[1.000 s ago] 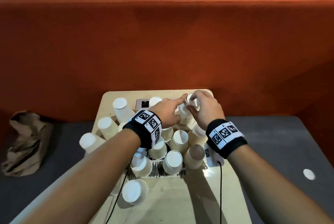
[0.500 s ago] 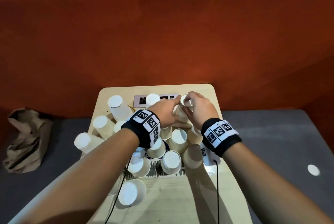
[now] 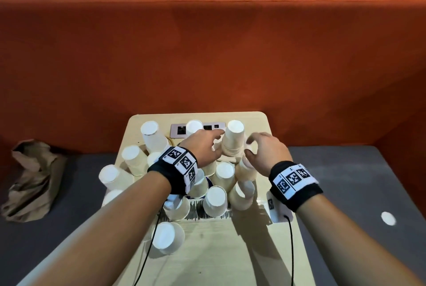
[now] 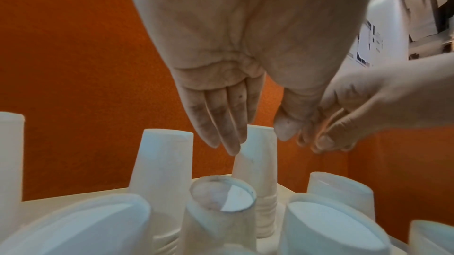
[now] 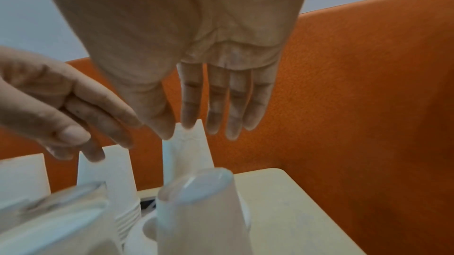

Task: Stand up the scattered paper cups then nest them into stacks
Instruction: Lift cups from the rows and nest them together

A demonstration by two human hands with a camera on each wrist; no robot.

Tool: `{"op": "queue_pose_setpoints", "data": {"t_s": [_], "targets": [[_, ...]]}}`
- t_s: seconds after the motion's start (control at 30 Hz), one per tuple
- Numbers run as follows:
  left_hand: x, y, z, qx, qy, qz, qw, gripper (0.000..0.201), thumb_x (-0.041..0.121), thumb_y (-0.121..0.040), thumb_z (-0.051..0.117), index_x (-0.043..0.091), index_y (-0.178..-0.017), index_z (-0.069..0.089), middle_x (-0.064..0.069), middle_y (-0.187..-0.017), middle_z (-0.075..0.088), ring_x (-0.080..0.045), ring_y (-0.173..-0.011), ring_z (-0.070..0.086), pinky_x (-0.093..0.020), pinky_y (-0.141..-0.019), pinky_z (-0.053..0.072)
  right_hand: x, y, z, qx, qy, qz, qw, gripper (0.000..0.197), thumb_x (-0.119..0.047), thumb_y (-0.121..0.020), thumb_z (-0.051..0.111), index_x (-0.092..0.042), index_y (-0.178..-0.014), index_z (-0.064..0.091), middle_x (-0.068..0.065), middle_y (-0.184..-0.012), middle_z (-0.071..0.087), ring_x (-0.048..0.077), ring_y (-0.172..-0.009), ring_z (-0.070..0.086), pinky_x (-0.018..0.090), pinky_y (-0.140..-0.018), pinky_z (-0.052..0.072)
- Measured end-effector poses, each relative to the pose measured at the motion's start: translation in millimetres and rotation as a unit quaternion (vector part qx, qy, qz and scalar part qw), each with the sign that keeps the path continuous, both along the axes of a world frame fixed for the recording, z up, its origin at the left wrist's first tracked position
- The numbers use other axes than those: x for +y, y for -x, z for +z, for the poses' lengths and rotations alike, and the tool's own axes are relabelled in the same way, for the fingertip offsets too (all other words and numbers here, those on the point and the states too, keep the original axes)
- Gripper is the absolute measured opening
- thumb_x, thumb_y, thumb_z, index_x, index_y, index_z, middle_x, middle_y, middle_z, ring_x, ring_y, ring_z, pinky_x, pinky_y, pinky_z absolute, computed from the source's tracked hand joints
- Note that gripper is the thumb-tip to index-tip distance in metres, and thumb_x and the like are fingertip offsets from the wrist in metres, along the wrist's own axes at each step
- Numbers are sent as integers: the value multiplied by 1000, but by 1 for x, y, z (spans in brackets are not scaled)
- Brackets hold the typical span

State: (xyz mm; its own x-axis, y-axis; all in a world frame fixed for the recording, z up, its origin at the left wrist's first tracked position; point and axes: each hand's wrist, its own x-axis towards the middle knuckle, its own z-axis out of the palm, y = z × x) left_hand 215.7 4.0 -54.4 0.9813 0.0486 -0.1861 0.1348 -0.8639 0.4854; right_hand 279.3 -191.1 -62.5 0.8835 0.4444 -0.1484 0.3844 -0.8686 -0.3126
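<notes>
Several white paper cups stand upside down, crowded on the small wooden table. At the table's far side rises a tall nested stack, base up. My left hand hovers just left of the stack and my right hand just right of it; both are empty with relaxed fingers. In the left wrist view my left hand hangs over the stack with straight fingers. In the right wrist view my right hand hangs spread above the stack. Single cups stand at the left and near.
A socket panel is set into the table's far edge, partly behind a cup. An orange partition backs the table. A crumpled brown paper bag lies on the grey surface to the left. Black cables trail over the table.
Both hands were together at the top of the stack; they have let go and drawn apart to its two sides. The stack stands free.
</notes>
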Motion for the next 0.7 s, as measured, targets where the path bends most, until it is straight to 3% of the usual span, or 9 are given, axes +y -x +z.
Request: {"op": "queue_pose_setpoints", "data": {"t_s": [0.2, 0.4, 0.7], "targets": [[-7, 25, -4, -15, 6, 20, 1000, 55, 31, -88, 59, 29, -141, 47, 9, -127, 64, -14, -104, 64, -37, -91, 53, -7, 18, -16, 59, 53, 10, 997, 47, -46, -88, 61, -36, -134, 55, 3, -127, 63, 26, -113, 61, 34, -87, 49], [-6, 49, -9, -15, 28, 37, 999, 50, 30, -88, 60, 33, -137, 51, 8, -126, 65, -12, -106, 63, -33, -93, 51, -13, 23, -19, 47, 44, -4, 998, 44, -43, -89, 65, -35, -132, 57, 2, -127, 64, 26, -112, 61, 33, -87, 49], [-3, 62, -15, -46, 39, 40, 997, 60, 32, -87, 63, 32, -144, 43, 9, -132, 60, -8, -111, 59, -30, -95, 47, -27, 37, 54, -57, -40, -38, 997, 45, -50, -87, 59, -39, -130, 56, -4, -117, 63, 25, -103, 62, 32, -72, 43]]}}
